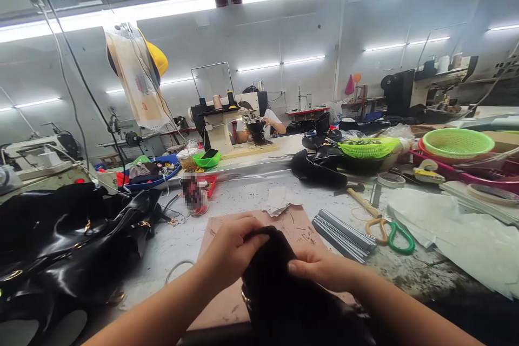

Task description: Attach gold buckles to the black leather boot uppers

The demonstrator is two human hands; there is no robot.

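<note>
A black boot-like piece (279,286), soft and dark with a small gold metal fitting on its left side, stands between my hands. My left hand (235,246) pinches its top edge between thumb and fingers. Lower on its right side, my right hand (318,267) grips the material, thumb on the near face and fingers partly hidden behind. Under it lies a pinkish-brown work board (219,238). Scraps of white paper (280,200) rest at the board's far edge. The lower end of the black piece is too dark to make out.
Glossy black pieces with gold buckles (73,243) are heaped at left. To the right are grey strips (344,233), scissors (399,235), a hammer (363,200) and white sheets (458,232). A green basket (368,147) stands farther back. Beyond, a person (271,121) sits behind a sewing machine (225,119).
</note>
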